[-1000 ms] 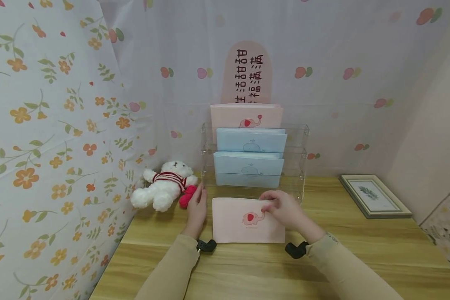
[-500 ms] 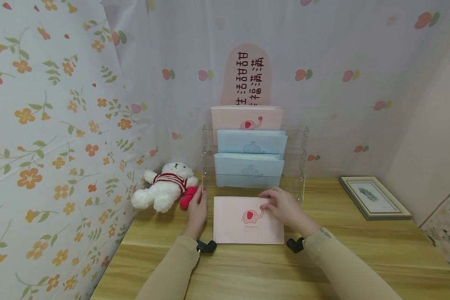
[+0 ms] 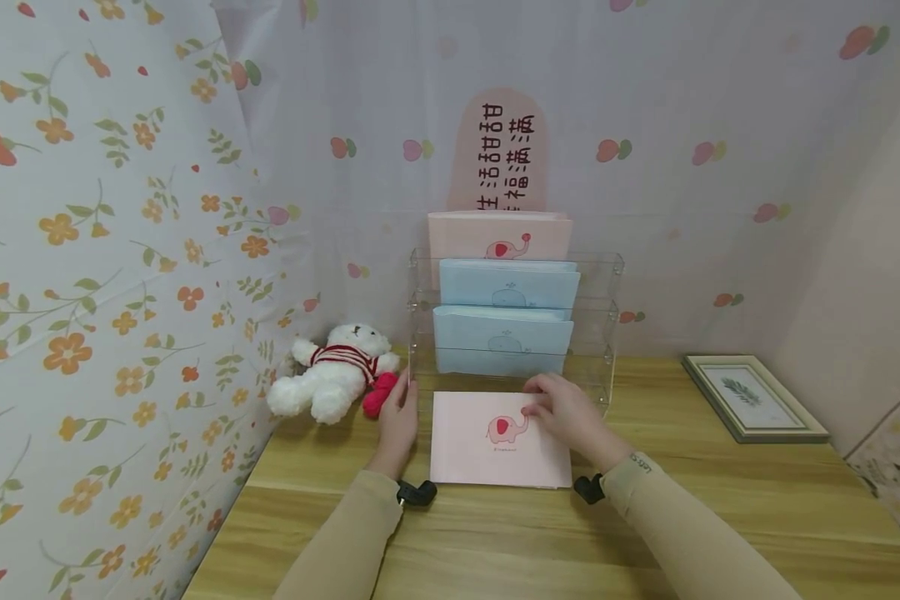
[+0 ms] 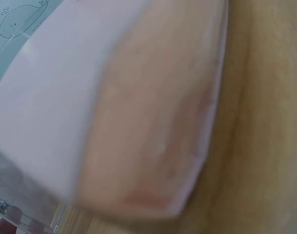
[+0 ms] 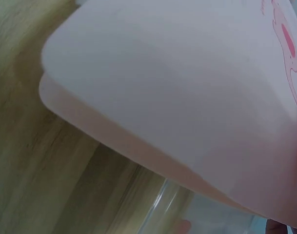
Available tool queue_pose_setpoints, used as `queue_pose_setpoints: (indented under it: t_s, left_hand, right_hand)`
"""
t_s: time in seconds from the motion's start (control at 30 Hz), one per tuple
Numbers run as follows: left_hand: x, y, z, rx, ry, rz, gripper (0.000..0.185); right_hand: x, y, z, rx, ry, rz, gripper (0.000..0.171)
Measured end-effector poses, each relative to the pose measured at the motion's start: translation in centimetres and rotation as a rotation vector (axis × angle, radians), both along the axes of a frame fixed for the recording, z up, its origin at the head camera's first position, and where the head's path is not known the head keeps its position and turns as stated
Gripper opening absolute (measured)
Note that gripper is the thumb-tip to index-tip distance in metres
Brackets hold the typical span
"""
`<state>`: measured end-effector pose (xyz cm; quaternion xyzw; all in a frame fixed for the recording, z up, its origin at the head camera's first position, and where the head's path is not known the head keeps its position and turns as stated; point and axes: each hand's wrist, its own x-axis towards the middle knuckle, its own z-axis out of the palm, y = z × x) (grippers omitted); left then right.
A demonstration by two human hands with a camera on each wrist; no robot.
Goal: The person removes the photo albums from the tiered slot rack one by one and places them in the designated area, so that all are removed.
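My right hand (image 3: 567,419) pinches a pink booklet (image 3: 462,442) by the upper right part of its top edge. Its cover, with a red elephant, faces the head camera, close in front of a clear tiered rack (image 3: 600,331). In the right wrist view the booklet (image 5: 153,73) shows two layers slightly apart at the near corner, over wood. My left hand (image 3: 397,427) grips the front edge of the rack's left side. Two blue whale booklets (image 3: 502,342) and another pink elephant booklet (image 3: 495,232) stand in the rack. The left wrist view shows the front booklet (image 4: 70,83) up close, blurred.
A white teddy bear (image 3: 333,375) in a striped top lies left of the rack, with a crimson item (image 3: 377,395) beside it. A framed leaf picture (image 3: 753,398) lies at the right of the wooden table (image 3: 495,542). Patterned cloth (image 3: 390,100) hangs behind.
The whole head view shifts slightly. The pink booklet tips a little, and a second layer peeks out at its lower right edge. Both hands keep their places.
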<state>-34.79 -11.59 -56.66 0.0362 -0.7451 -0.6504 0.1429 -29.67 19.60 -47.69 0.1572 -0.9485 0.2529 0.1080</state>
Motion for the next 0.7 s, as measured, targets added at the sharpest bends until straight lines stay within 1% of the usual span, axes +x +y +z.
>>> queue_pose_setpoints:
  t_s: [0.1, 0.2, 0.23, 0.27, 0.3, 0.43, 0.5, 0.6, 0.7]
  left_hand:
    - [0.4, 0.2, 0.4, -0.007, 0.015, 0.012, 0.05]
    - [1.0, 0.4, 1.1, -0.013, 0.023, 0.02, 0.048]
    - [0.8, 0.4, 1.0, -0.001, 0.016, 0.014, 0.048]
    - [0.5, 0.2, 0.6, -0.008, 0.012, 0.005, 0.049]
    - [0.5, 0.2, 0.6, -0.002, -0.002, 0.006, 0.048]
    - [0.5, 0.3, 0.7, 0.026, -0.015, -0.008, 0.049]
    - [1.3, 0.6, 1.7, 0.037, -0.005, 0.0, 0.048]
    - [1.5, 0.7, 1.9, 0.037, 0.01, 0.0, 0.048]
    - [1.6, 0.7, 1.9, 0.038, 0.006, -0.001, 0.048]
  right_hand:
    - [-0.1, -0.1, -0.1, 0.013, -0.007, -0.008, 0.027]
    - [-0.2, -0.2, -0.2, 0.022, -0.029, -0.016, 0.027]
    - [-0.3, -0.2, -0.2, 0.027, -0.038, -0.02, 0.027]
    - [-0.3, -0.2, -0.2, 0.031, -0.046, -0.025, 0.027]
    - [-0.3, -0.2, -0.3, 0.038, -0.041, -0.024, 0.027]
    - [-0.3, -0.2, -0.5, 0.082, 0.006, -0.003, 0.026]
    - [-0.1, -0.2, -0.6, 0.101, 0.041, 0.0, 0.025]
    - [0.1, -0.1, -0.7, 0.108, 0.073, -0.027, 0.021]
    - [0.0, 0.0, -0.5, 0.076, 0.132, -0.062, 0.02]
